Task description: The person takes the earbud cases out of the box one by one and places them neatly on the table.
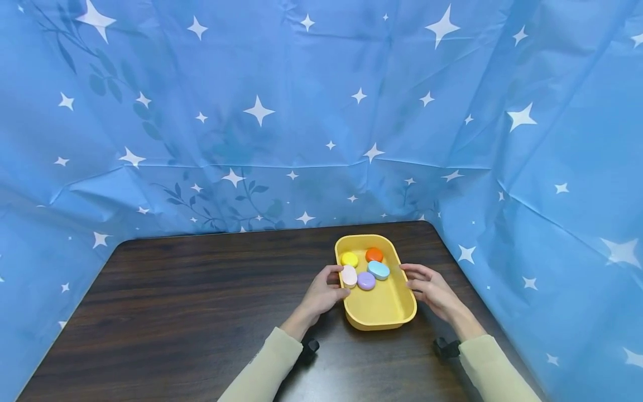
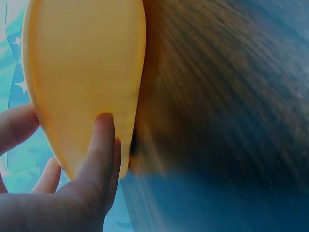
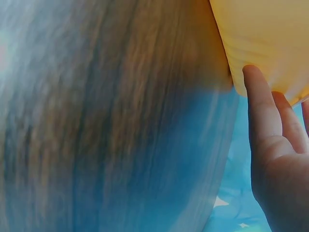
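The left hand and right hand grip opposite walls of the yellow tub, five soap-like pieces towards its far end. Beneath it lies the wood-grain table; contact is unclear. Seemingly they are positioning the tub, calling next for a level, even hold.

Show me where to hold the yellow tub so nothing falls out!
I'd take the yellow tub by its two long side walls, left hand from the left, right hand from the right. It's open on top and longer than wide, so holding both sides should help keep it level and the colorful pieces inside.
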`<state>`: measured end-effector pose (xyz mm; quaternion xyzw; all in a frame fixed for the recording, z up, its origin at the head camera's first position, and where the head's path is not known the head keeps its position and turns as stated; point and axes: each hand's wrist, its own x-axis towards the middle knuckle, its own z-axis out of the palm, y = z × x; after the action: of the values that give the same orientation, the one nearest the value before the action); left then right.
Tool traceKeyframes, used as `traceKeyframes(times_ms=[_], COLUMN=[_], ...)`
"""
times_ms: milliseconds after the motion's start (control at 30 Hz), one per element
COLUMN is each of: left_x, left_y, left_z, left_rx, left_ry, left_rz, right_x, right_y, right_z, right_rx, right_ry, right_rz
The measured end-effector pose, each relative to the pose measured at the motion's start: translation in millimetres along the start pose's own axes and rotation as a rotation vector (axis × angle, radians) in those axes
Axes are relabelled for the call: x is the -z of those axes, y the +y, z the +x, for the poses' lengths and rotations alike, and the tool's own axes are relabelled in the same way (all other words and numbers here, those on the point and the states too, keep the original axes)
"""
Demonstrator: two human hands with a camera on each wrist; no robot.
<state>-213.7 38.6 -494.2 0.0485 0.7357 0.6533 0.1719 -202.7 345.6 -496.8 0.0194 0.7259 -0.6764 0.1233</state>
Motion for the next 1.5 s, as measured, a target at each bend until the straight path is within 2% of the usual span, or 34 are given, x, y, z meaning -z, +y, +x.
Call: traceKeyframes(times_ms=[667,1300,1500], left_x=[6.9,26.7,31.5], left_y=[-2.4,-4.4,-5.4], left_z=[-4.0,-11.3,-15.0], left_rx=[0.015,0.023,0.027], left_ry=[0.002,0.002,0.019], left_rz=[-0.004,0.012,0.010], right_x=[-9,-29,-35], right_y=[-1,-6,-6], right_z=[-3.4,0.3,2.2], right_rx=[-0.008,-0.028,-0.028], right_ry=[0.007,0.014,0.005], right_rz=[-0.016,-0.034,-0.018])
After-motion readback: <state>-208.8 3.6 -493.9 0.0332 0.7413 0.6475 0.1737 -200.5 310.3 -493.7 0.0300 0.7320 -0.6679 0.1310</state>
